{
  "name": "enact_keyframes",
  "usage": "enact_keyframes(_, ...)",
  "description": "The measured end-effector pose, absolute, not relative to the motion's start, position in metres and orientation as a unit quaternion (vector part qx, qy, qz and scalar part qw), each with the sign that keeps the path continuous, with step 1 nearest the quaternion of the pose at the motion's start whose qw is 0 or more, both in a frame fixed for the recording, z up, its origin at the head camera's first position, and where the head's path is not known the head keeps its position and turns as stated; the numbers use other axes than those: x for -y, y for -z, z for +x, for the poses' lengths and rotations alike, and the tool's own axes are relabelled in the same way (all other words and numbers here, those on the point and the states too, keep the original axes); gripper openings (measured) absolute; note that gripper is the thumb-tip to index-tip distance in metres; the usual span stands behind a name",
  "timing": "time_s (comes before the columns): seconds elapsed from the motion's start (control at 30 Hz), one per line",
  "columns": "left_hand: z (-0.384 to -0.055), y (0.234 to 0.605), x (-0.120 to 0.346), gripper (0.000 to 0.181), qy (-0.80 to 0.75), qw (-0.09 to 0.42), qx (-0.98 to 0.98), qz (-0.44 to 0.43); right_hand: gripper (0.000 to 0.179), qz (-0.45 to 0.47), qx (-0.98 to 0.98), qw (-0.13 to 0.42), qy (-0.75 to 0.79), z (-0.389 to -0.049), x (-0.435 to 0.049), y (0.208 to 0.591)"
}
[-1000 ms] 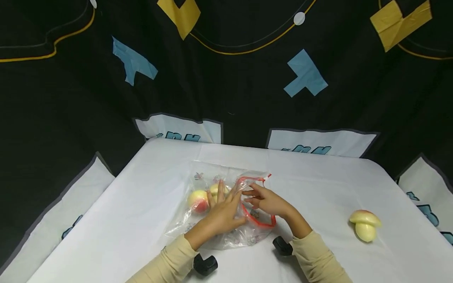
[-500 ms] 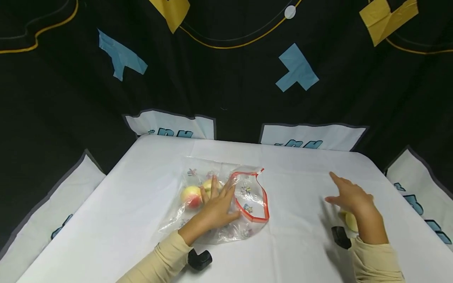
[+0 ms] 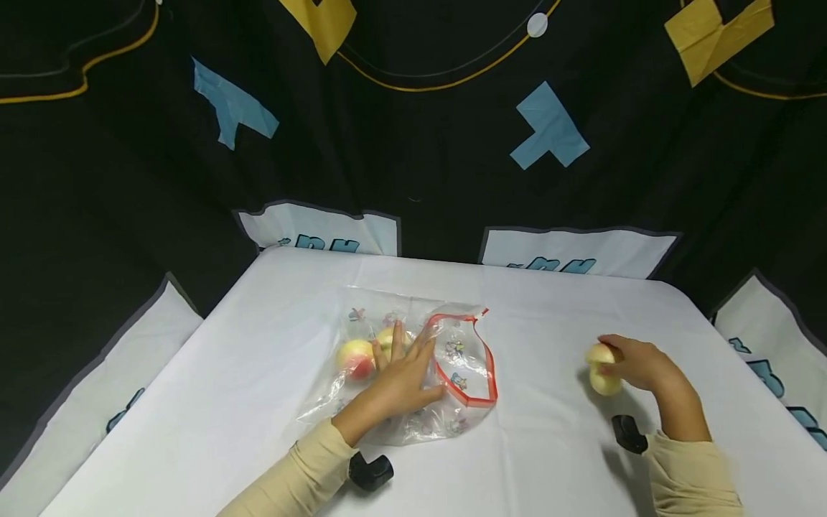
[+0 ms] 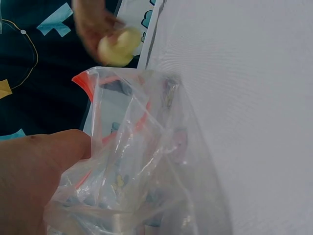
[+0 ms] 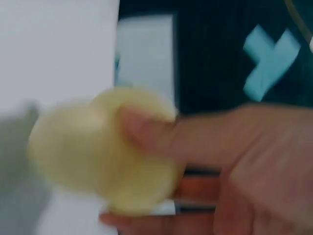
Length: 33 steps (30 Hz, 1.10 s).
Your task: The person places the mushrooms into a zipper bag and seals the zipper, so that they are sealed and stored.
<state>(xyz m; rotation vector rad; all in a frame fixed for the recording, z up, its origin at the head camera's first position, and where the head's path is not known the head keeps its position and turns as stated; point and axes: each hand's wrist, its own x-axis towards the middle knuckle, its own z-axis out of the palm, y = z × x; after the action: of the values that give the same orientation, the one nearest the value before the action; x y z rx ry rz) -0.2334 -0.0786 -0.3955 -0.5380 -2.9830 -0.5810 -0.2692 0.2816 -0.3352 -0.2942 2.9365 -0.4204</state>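
Fruit [image 3: 354, 359], yellow and red, lies in a clear bag [image 3: 416, 432] left of centre in the head view; the left hand [image 3: 402, 385] spreads on the bag, grip wide; the red-edged mouth [image 3: 492, 370] gapes at lower centre; at lower right, a yellow mushroom shape [image 3: 604, 384] is held in the right hand's [image 3: 641, 364] grip.

The mushroom [image 3: 604, 385] on the right is pale yellow. On the left, the peach [image 3: 353, 360] shades from yellow into red, inside a clear plastic bag [image 3: 434, 425] printed with small multicoloured figures and edged in red. The desk [image 3: 549, 316] is plain white. Near it, the sleeves [image 3: 300, 470] are beige; far off, the black backdrop [image 3: 439, 172] carries blue patches [image 3: 550, 129], yellow patches [image 3: 713, 43] and curved yellow lines [image 3: 446, 87].
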Motion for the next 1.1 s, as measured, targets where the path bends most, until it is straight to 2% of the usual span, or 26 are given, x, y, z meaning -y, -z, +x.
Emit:
enact_keyframes(0.1, -0.233, 0.395, 0.079, 0.085, 0.187, 0.023, 0.966, -0.175, 0.057, -0.167, -0.966, 0.014, 0.199, -0.266, -0.241, 0.332)
enact_keyframes(0.2, -0.232, 0.394, 0.079, 0.085, 0.19, 0.019, 0.966, -0.176, 0.052, -0.229, -0.945, -0.029, 0.231, -0.265, -0.201, 0.333)
enact_keyframes(0.4, -0.233, 0.393, 0.079, 0.085, 0.191, 0.02, 0.966, -0.174, 0.051, -0.299, -0.924, -0.047, 0.233, -0.268, -0.142, 0.345)
enact_keyframes(0.53, -0.233, 0.392, 0.079, 0.084, 0.189, 0.018, 0.966, -0.175, 0.052, -0.306, -0.929, -0.068, 0.196, -0.268, -0.117, 0.353)
enact_keyframes(0.8, -0.233, 0.391, 0.082, 0.084, 0.189, 0.014, 0.967, -0.17, 0.049, -0.286, -0.938, -0.148, 0.131, -0.262, -0.093, 0.364)
enact_keyframes(0.93, -0.233, 0.39, 0.082, 0.082, 0.185, 0.017, 0.967, -0.172, 0.045, -0.289, -0.94, -0.143, 0.114, -0.264, -0.084, 0.371)
enact_keyframes(1.1, -0.234, 0.391, 0.081, 0.084, 0.187, 0.016, 0.967, -0.174, 0.031, -0.301, -0.937, -0.134, 0.115, -0.274, -0.073, 0.38)
